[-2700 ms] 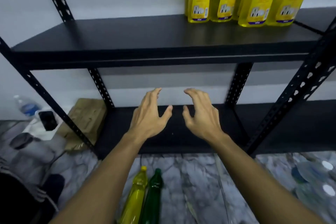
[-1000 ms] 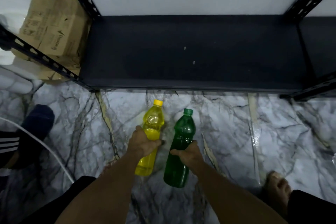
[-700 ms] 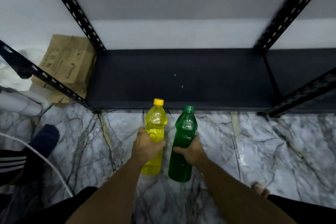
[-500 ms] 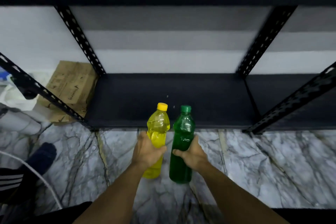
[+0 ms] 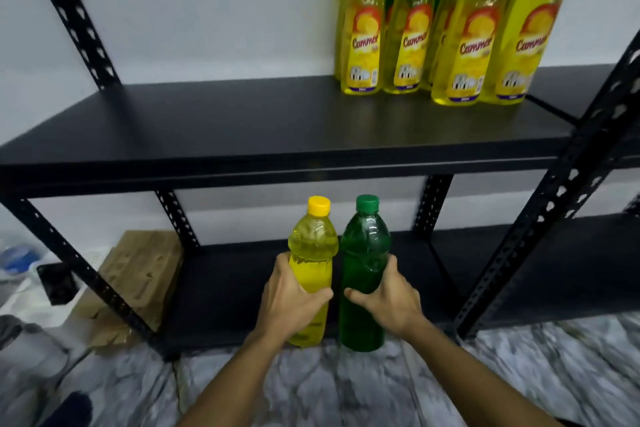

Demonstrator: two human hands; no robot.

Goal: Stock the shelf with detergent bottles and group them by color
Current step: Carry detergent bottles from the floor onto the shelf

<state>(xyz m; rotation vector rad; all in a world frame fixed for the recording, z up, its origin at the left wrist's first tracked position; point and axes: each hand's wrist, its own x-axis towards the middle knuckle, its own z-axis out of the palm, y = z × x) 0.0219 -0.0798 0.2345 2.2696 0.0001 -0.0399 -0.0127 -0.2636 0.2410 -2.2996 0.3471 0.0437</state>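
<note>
Fingers of the left hand (image 5: 289, 302) wrap the yellow bottle (image 5: 313, 263), and those of the right hand (image 5: 389, 302) wrap the green bottle (image 5: 363, 274), both upright side by side at lower centre. Across the frame runs a black shelf (image 5: 242, 128); at its upper right stand labelled yellow detergent bottles (image 5: 446, 35). At lower left sits a cardboard box (image 5: 138, 274).

Your left hand (image 5: 289, 305) holds the yellow bottle (image 5: 311, 270) upright. Your right hand (image 5: 391, 302) holds the green bottle (image 5: 363, 274) just beside it, below the labelled yellow bottles (image 5: 446, 28) on the shelf (image 5: 242, 128).
</note>
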